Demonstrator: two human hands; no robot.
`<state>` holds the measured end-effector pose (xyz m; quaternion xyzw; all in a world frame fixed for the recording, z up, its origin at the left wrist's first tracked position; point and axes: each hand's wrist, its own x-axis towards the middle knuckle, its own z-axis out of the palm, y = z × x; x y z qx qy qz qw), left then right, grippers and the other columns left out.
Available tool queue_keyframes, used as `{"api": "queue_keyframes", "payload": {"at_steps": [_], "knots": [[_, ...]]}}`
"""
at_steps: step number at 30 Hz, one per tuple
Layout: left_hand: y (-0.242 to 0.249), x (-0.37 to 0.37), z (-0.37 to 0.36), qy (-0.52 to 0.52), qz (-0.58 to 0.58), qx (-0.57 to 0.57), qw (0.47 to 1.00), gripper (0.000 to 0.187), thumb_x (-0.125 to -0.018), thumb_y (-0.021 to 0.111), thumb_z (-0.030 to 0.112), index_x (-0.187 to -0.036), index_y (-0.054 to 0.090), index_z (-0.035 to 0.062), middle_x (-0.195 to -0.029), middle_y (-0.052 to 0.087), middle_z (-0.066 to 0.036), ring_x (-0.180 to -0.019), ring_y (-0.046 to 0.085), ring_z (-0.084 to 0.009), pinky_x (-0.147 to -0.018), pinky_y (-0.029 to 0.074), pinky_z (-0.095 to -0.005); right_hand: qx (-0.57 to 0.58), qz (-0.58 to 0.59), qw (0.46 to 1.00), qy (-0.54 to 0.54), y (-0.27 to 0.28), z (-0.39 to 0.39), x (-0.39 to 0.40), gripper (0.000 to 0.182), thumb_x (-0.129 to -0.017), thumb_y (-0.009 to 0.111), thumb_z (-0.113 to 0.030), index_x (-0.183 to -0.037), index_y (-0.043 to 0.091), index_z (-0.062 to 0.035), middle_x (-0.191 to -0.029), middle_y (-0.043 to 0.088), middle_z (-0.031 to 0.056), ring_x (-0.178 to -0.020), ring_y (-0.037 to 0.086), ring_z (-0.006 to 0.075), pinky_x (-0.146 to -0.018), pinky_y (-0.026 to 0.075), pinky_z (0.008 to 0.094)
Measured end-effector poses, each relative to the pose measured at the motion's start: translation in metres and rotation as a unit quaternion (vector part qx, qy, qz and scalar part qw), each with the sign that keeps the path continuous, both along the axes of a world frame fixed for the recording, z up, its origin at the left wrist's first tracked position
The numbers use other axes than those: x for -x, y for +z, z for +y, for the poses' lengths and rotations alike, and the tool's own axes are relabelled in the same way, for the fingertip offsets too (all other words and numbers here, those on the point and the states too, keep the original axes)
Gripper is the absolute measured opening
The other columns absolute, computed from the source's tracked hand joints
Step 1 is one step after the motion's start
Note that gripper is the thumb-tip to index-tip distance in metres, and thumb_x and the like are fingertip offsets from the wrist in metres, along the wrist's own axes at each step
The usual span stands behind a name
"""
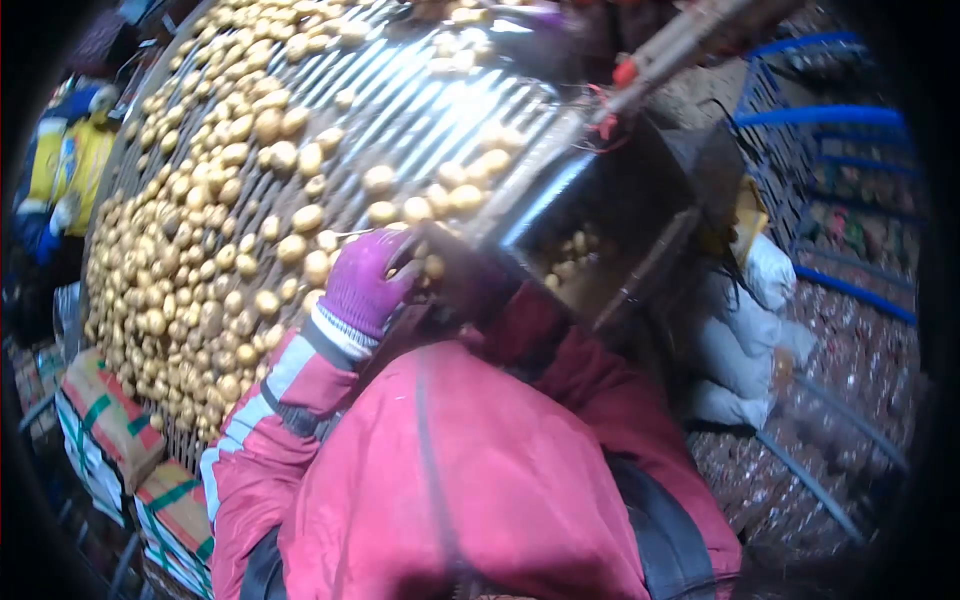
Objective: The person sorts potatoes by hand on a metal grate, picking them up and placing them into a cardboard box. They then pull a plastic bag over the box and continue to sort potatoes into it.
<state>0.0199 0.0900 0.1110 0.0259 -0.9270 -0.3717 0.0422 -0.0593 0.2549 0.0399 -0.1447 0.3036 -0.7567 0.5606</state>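
Observation:
My left hand (368, 278), in a purple knit glove, is at the near edge of the slatted metal table (395, 85). Its fingers curl round a small potato (404, 266) that shows partly between them. Beside the fingertips lies another potato (433, 267). My right hand (480, 285) is a dark purple blur in shadow, close to the left one and left of a metal chute (640, 190); its fingers cannot be made out. Many loose yellow potatoes (190, 270) cover the table's left side, with a smaller group (440, 200) just beyond my hands.
More potatoes (572, 255) lie inside the chute. A pole (680, 55) with red ties slants above it. White sacks (735, 340) and a blue rack (820, 115) stand on the right. Cardboard boxes (110, 405) are at lower left. A person in yellow and blue (85, 160) is at far left.

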Motion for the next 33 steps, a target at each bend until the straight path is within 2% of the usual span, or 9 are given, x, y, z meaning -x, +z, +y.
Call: {"api": "queue_keyframes", "payload": {"at_steps": [1, 4, 5, 7, 10, 19, 23, 29, 33], "knots": [[0.014, 0.013, 0.014, -0.011, 0.017, -0.037, 0.999, 0.022, -0.078, 0.067, 0.017, -0.096, 0.065, 0.0036, -0.089, 0.067, -0.017, -0.086, 0.064, -0.0373, -0.075, 0.050, -0.0457, 0.007, 0.037, 0.999, -0.013, 0.002, 0.009, 0.005, 0.044, -0.094, 0.063, -0.003, -0.134, 0.046, -0.0027, -0.123, 0.061, 0.0113, -0.106, 0.062, 0.0187, -0.090, 0.054, 0.0352], [0.018, 0.031, 0.049, -0.023, 0.037, -0.095, 0.994, 0.023, -0.078, 0.068, 0.020, -0.094, 0.064, 0.0036, -0.084, 0.064, -0.018, -0.080, 0.062, -0.0386, -0.071, 0.047, -0.0464, -0.042, 0.349, 0.933, -0.081, 0.029, 0.033, 0.020, 0.048, -0.090, 0.067, 0.003, -0.133, 0.046, -0.0011, -0.122, 0.061, 0.0103, -0.110, 0.062, 0.0190, -0.091, 0.054, 0.0341], [0.020, 0.036, 0.047, -0.096, -0.105, -0.020, 0.990, 0.046, -0.082, 0.071, 0.020, -0.124, 0.064, 0.0028, -0.109, 0.069, -0.017, -0.101, 0.066, -0.0379, -0.091, 0.052, -0.0440, -0.001, 0.106, 0.994, -0.040, 0.020, 0.047, 0.019, 0.040, -0.096, 0.064, -0.008, -0.132, 0.048, -0.0008, -0.122, 0.061, 0.0097, -0.111, 0.061, 0.0192, -0.092, 0.054, 0.0350], [0.034, 0.043, 0.073, -0.126, 0.058, 0.066, 0.988, 0.049, -0.082, 0.071, 0.023, -0.126, 0.063, 0.0040, -0.119, 0.065, -0.018, -0.111, 0.061, -0.0394, -0.097, 0.049, -0.0464, -0.039, 0.240, 0.967, -0.079, 0.011, 0.074, 0.019, 0.036, -0.100, 0.059, -0.016, -0.132, 0.049, -0.0016, -0.120, 0.062, 0.0099, -0.109, 0.062, 0.0199, -0.091, 0.054, 0.0357], [0.023, 0.042, 0.098, -0.140, 0.090, 0.091, 0.982, 0.057, -0.079, 0.075, 0.024, -0.131, 0.060, 0.0061, -0.137, 0.056, -0.017, -0.129, 0.050, -0.0418, -0.108, 0.041, -0.0495, -0.045, 0.091, 0.989, -0.110, -0.020, 0.112, 0.015, 0.037, -0.104, 0.051, -0.026, -0.133, 0.050, -0.0032, -0.116, 0.063, 0.0099, -0.106, 0.064, 0.0216, -0.090, 0.055, 0.0364], [-0.003, 0.024, 0.103, -0.117, -0.055, -0.020, 0.991, 0.056, -0.081, 0.072, 0.015, -0.134, 0.057, 0.0029, -0.135, 0.058, -0.020, -0.130, 0.052, -0.0372, -0.110, 0.040, -0.0456, -0.061, -0.146, 0.923, -0.351, -0.059, 0.318, 0.073, 0.024, -0.099, 0.055, -0.033, -0.106, 0.063, -0.0111, -0.106, 0.061, 0.0090, -0.094, 0.060, 0.0157, -0.072, 0.049, 0.0234], [-0.008, 0.017, 0.097, -0.092, -0.097, -0.024, 0.991, 0.051, -0.082, 0.072, 0.015, -0.131, 0.060, 0.0024, -0.131, 0.060, -0.021, -0.125, 0.055, -0.0370, -0.107, 0.043, -0.0442, -0.362, 0.397, 0.713, -0.451, -0.002, 0.382, 0.158, 0.033, -0.101, 0.050, -0.034, -0.121, 0.056, -0.0077, -0.119, 0.061, 0.0126, -0.100, 0.060, 0.0213, -0.078, 0.052, 0.0286], [-0.011, -0.012, 0.067, -0.022, -0.073, -0.001, 0.997, 0.049, -0.086, 0.070, 0.018, -0.131, 0.060, 0.0021, -0.131, 0.060, -0.021, -0.120, 0.058, -0.0366, -0.104, 0.046, -0.0422, -0.278, -0.064, 0.830, -0.480, -0.019, 0.414, 0.208, 0.046, -0.107, 0.034, -0.033, -0.143, 0.044, -0.0060, -0.137, 0.056, 0.0139, -0.123, 0.055, 0.0269, -0.100, 0.050, 0.0385], [-0.046, -0.065, -0.018, 0.127, -0.054, 0.037, 0.990, 0.054, -0.088, 0.069, 0.022, -0.136, 0.055, -0.0009, -0.136, 0.058, -0.022, -0.128, 0.053, -0.0363, -0.110, 0.041, -0.0432, -0.293, 0.237, 0.887, -0.265, -0.067, 0.327, 0.153, 0.055, -0.107, 0.036, -0.042, -0.149, 0.042, -0.0070, -0.145, 0.051, 0.0159, -0.130, 0.053, 0.0257, -0.105, 0.049, 0.0389]]}}
